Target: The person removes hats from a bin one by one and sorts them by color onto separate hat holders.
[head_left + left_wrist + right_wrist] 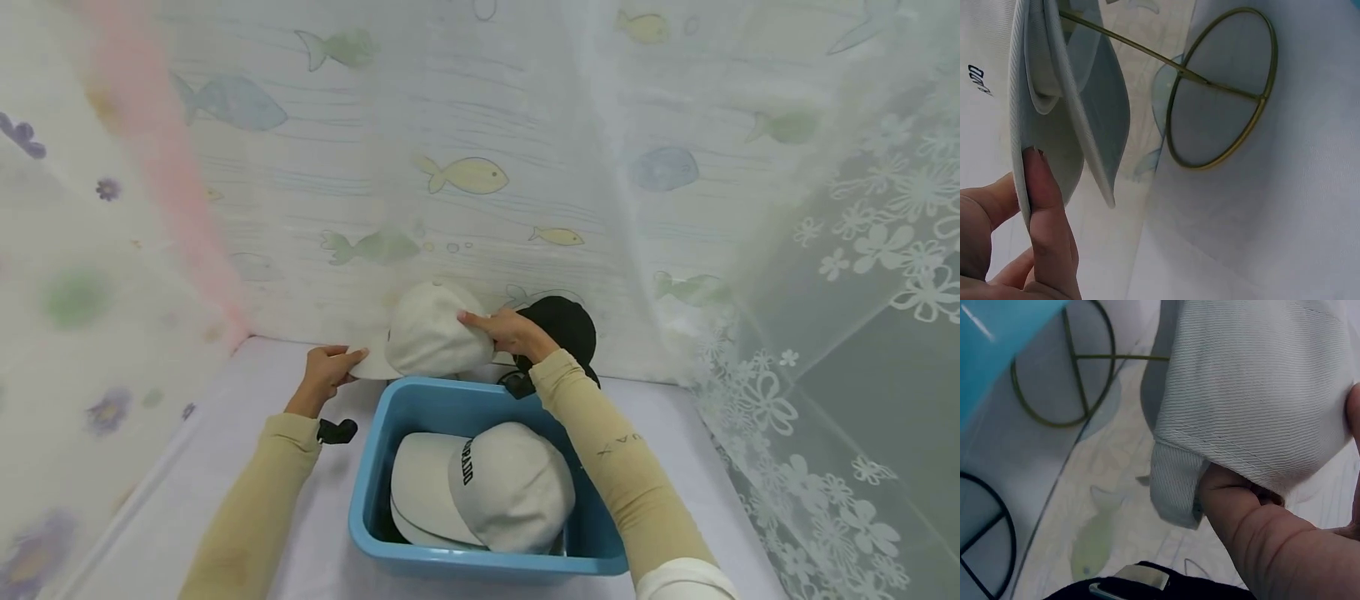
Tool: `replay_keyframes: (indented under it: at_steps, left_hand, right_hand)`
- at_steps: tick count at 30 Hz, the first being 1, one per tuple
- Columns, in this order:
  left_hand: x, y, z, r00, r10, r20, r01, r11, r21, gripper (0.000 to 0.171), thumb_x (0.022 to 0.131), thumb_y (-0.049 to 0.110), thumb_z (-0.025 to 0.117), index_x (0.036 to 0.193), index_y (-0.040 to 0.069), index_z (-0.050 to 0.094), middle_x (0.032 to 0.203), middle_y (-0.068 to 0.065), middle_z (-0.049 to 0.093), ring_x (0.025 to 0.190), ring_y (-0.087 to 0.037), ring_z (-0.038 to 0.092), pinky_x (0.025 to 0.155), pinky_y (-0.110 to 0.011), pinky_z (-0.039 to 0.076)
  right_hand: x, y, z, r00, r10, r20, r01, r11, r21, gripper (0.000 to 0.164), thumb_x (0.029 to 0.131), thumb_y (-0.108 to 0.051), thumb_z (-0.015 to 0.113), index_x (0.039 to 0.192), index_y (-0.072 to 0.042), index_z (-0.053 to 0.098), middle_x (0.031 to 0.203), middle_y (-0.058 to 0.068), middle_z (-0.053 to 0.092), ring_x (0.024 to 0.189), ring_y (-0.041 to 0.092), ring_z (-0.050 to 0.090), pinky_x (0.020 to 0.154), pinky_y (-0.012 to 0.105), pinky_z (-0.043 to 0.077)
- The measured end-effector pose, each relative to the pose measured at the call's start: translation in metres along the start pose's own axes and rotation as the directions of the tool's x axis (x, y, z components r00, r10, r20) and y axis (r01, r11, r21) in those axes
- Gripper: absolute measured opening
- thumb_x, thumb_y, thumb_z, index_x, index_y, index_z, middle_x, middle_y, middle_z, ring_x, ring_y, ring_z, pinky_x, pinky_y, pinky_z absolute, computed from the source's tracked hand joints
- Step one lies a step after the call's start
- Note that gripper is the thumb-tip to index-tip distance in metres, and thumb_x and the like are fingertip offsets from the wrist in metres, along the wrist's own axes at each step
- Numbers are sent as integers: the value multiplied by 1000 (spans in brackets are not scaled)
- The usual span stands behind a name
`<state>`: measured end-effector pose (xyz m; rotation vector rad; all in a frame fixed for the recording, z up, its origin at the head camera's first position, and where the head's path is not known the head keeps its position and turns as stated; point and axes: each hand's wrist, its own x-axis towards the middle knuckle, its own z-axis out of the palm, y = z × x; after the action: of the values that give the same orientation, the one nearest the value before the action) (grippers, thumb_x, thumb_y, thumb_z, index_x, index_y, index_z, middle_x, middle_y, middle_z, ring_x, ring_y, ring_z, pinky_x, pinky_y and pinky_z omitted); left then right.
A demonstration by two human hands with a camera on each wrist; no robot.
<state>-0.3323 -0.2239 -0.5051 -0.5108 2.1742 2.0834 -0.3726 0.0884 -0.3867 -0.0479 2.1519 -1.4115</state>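
Observation:
Both hands hold a white baseball cap point(438, 329) at the back of the table. My left hand point(326, 371) pinches its brim, thumb on one side and fingers on the other. With my right hand point(517, 333) I grip the opposite edge of the crown, fingers tucked inside by the back strap point(1175, 487). Close under it shows a second pale brim point(1107, 119), at the top of a gold wire stand point(1194, 167) with a round base. Dark lettering point(980, 80) marks the held cap.
In front stands a blue plastic bin point(420, 553) with stacked white caps point(525, 483) inside. To the right, a black cap point(570, 325) sits by a black wire stand point(1013, 534). A sheer fish-print curtain point(465, 208) hangs behind the white table point(247, 400).

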Motion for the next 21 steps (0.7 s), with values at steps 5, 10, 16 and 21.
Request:
replay_keyframes:
  at_steps: [5, 10, 16, 21]
  left_hand:
    - [2, -4, 1, 999, -36, 13, 36, 999, -7, 68, 98, 20, 69, 148, -15, 39, 113, -16, 58, 59, 0, 59, 59, -14, 55]
    - [3, -6, 0, 998, -52, 35, 54, 998, -41, 66, 97, 20, 70, 146, -14, 42, 97, -7, 59, 58, 0, 59, 59, -15, 55]
    - [1, -3, -3, 992, -98, 80, 103, 993, -62, 66, 97, 22, 70, 145, -14, 43, 111, -14, 60, 65, -4, 64, 63, -17, 58]
    - [-3, -1, -8, 982, -96, 160, 96, 995, 4, 70, 101, 23, 65, 148, -17, 34, 128, -27, 53, 73, -8, 66, 71, -23, 61]
  right_hand:
    - [-3, 2, -2, 1000, 15, 11, -15, 1000, 5, 80, 101, -39, 62, 153, 9, 25, 150, 24, 38, 131, 34, 51, 114, 44, 43]
    - [-6, 1, -2, 999, 35, -5, -35, 999, -33, 91, 100, -42, 63, 158, 7, 14, 153, 24, 33, 134, 35, 49, 114, 43, 43]
    - [-6, -1, -1, 999, 42, -27, -44, 996, -74, 92, 99, -46, 64, 158, 5, 17, 158, 23, 31, 139, 36, 47, 115, 45, 42]
    - [-7, -2, 1, 999, 30, -33, -32, 997, -76, 88, 99, -43, 65, 156, 7, 22, 155, 24, 35, 136, 37, 49, 111, 45, 46]
